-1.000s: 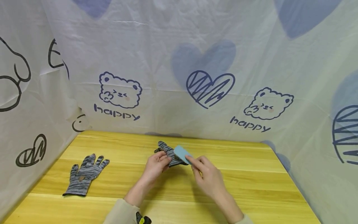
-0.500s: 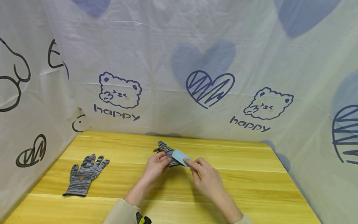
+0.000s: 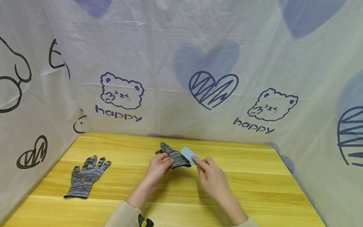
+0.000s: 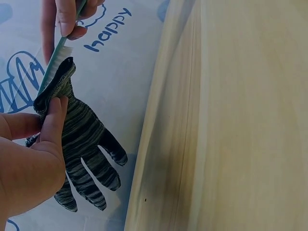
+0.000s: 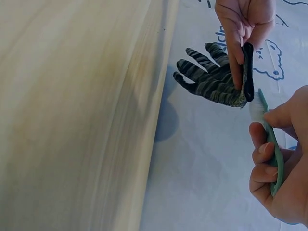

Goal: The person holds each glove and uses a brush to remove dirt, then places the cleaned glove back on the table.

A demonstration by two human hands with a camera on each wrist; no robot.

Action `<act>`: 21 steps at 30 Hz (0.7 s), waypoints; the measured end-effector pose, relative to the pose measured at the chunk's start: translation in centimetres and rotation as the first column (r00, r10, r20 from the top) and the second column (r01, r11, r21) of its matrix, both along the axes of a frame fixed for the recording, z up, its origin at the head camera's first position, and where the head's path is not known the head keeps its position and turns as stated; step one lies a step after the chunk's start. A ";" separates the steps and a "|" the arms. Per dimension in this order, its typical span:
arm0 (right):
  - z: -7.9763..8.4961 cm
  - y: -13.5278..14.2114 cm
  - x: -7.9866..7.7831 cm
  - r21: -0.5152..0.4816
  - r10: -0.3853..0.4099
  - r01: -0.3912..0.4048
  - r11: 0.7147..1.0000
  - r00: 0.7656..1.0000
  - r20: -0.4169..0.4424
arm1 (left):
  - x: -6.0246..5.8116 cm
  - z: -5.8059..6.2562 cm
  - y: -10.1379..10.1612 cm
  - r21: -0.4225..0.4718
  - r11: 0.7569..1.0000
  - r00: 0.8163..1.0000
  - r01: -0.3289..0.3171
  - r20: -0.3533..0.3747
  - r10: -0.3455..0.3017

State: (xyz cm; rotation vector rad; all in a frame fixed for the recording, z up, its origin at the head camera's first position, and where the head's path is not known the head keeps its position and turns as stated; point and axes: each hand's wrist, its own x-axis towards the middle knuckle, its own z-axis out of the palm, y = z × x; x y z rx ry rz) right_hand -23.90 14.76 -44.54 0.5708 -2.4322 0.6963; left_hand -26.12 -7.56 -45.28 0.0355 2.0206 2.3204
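Observation:
A grey-and-black striped knit glove (image 3: 177,157) is pinched near its dark cuff by my left hand (image 3: 159,165). Its fingers hang downward in the left wrist view. My right hand (image 3: 213,177) grips a light blue brush (image 3: 188,154) by its handle, the index finger laid along its back. White bristles (image 4: 58,62) face the glove's cuff in the left wrist view. The brush head is close beside the cuff; whether the bristles touch the fabric I cannot tell. In the right wrist view the brush handle (image 5: 277,166) runs through the curled fingers.
A second striped glove (image 3: 85,178) lies flat at the table's left, fingers pointing away, with a small brown round spot on it. The wooden table (image 3: 255,189) ends at a white cloth backdrop (image 3: 158,94) printed with bears and hearts.
The brush first slid down over the glove toward the cuff. It has since lifted up and to the right, uncovering the cuff. My left hand stays in place with the glove.

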 end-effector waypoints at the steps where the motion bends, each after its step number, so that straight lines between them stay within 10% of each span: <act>1: 0.0 0.0 0.0 -0.011 -0.001 0.001 1.000 1.000 -0.001 | 0.0 0.0 0.0 -0.002 1.000 1.000 0.002 -0.001 -0.002; 11: 0.2 0.2 -0.1 -0.149 0.025 -0.028 0.988 0.999 -0.025 | -0.1 -0.1 -0.1 -0.012 1.000 1.000 0.008 -0.004 -0.008; 21: 0.2 0.0 0.1 -0.054 0.013 -0.007 0.999 0.994 0.111 | 0.0 -0.2 -0.1 -0.007 1.000 1.000 0.006 0.000 -0.006</act>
